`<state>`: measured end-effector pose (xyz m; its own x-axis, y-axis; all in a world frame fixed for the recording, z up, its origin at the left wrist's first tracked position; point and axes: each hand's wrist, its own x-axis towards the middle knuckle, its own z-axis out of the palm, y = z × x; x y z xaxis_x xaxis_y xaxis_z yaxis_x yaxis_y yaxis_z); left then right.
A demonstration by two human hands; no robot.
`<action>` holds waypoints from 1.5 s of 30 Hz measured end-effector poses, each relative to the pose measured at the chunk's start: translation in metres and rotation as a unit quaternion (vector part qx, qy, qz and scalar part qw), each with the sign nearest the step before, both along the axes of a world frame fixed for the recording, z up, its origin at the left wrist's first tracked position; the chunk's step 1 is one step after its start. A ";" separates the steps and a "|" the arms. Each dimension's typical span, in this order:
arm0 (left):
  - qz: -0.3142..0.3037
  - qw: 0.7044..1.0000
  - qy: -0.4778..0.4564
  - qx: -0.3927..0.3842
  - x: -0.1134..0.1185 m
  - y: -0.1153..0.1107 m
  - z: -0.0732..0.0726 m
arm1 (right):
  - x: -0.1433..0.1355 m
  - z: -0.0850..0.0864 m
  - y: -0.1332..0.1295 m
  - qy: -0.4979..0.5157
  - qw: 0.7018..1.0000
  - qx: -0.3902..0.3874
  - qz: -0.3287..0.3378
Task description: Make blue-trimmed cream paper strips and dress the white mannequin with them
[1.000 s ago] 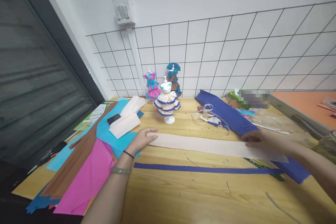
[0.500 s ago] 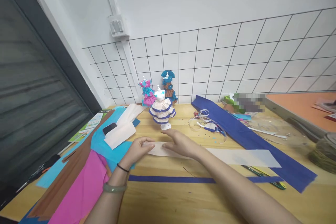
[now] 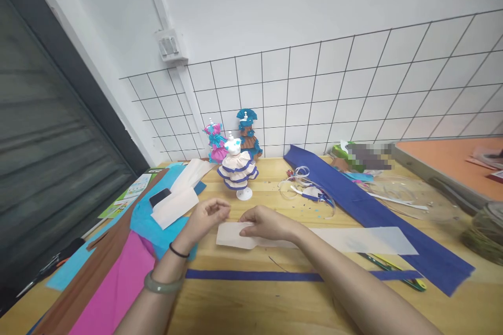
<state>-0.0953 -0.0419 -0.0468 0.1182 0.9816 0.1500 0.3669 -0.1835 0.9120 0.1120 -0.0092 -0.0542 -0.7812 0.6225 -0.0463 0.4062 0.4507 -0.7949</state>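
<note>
A long cream crepe paper strip (image 3: 353,241) lies across the table in front of me. My right hand (image 3: 271,223) grips its upper edge near the left end, thumb on the paper and fingers behind. My left hand (image 3: 208,218) hovers just left of that end, fingers curled in and thumb close to them; nothing shows between them. Behind the hands stands a small dress form (image 3: 238,167) in a cream tiered skirt with blue trim. Nearer me, a narrow blue paper strip (image 3: 255,275) runs parallel to the cream one, partly under my right forearm.
Brown paper (image 3: 94,272), pink paper (image 3: 118,282) and light-blue paper (image 3: 153,220) spread at left, with scissors (image 3: 51,267). A wide blue paper (image 3: 353,199) slants at right, above a green-and-yellow cutter (image 3: 393,272). Ribbon scraps (image 3: 310,188) and a glass jar (image 3: 485,235) are there too.
My left hand has come off the strip's left end and sits slightly up and left of it. My right hand has its thumb on the strip, whose left end now shows.
</note>
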 end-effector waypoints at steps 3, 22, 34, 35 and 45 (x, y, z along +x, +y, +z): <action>0.139 0.983 0.010 0.122 0.004 0.027 0.021 | -0.001 0.003 -0.004 -0.044 0.998 0.033 -0.005; 0.139 0.970 -0.169 0.107 0.036 0.114 0.076 | 0.015 0.039 -0.009 0.146 0.972 0.168 -0.079; -0.019 0.981 -0.187 0.044 0.045 0.093 0.092 | 0.061 0.062 0.012 0.328 0.843 0.283 -0.319; -0.037 0.980 -0.190 0.038 0.049 0.089 0.095 | 0.062 0.064 0.010 0.332 0.832 0.302 -0.327; -0.054 0.990 -0.103 0.077 0.117 0.032 0.131 | 0.078 0.087 -0.012 0.324 0.789 0.415 -0.317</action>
<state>0.0212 -0.0095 0.0845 0.1721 0.9284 0.3294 0.1466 -0.3548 0.9234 0.1899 -0.0214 0.0327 0.0071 0.5032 0.8641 0.3886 0.7948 -0.4661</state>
